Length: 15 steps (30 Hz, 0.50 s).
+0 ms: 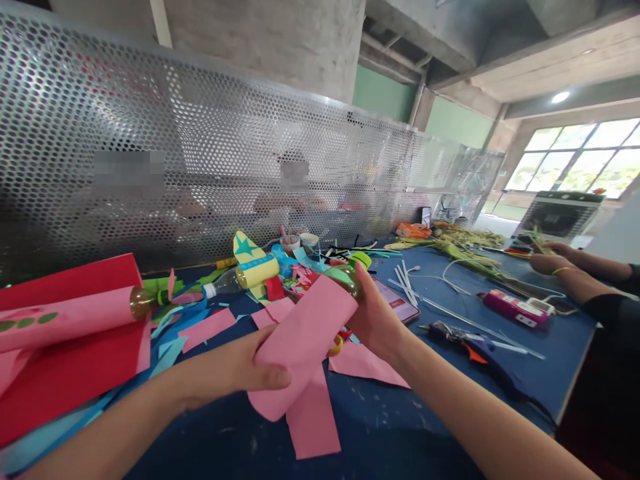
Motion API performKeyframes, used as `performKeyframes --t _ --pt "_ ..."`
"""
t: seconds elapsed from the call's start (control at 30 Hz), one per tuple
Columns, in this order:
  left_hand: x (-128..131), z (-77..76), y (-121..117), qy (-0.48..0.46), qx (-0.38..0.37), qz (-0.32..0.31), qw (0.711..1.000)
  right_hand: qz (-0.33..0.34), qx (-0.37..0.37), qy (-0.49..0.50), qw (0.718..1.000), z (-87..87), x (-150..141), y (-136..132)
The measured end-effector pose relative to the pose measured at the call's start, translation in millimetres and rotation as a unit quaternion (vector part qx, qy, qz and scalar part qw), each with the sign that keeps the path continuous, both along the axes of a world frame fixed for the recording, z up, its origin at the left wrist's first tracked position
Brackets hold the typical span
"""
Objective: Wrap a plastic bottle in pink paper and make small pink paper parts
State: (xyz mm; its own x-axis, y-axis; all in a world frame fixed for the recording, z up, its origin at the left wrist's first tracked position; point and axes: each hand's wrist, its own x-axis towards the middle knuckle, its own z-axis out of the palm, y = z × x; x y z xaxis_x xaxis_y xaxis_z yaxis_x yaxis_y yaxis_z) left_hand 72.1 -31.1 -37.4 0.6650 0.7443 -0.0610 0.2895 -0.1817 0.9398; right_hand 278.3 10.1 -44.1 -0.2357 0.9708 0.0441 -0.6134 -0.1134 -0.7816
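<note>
Perforated metal panelling (225, 147) is ranged across the upper left, behind a blue tabletop (400, 433). At the frame's centre, pink paper (307, 340) is wrapped around a green plastic bottle (345, 275) — the paper pinched by the left hand (250, 363), the bottle's exposed end clasped by the right hand (375, 317) — and pink scraps (370, 365) are strewn below.

My left hand (245, 363) and my right hand (373, 317) are both bare. My left forearm (150, 407), in the lower left of the frame, and my right forearm (450, 393), in the lower right, are uncovered and slim.
</note>
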Motion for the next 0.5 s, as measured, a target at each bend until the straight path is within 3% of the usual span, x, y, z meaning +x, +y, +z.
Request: performKeyframes --t 0.07,0.13,0.2,0.5 --pt "2 -7.5 2 0.009 -0.021 0.043 0.999 0.002 0.011 -0.001 1.0 0.1 -2 -3" --pt "4 -15.3 2 0.04 0.045 0.131 0.99 0.016 0.034 -0.02 0.999 -2.4 -4 -6" --pt "7 -20.4 1 0.062 0.11 0.175 0.976 0.025 0.054 -0.044 0.997 -7.6 -7 -9" --pt "19 -25.7 -8 0.09 0.237 0.249 0.935 -0.001 0.082 -0.049 0.995 -22.6 -11 -16"
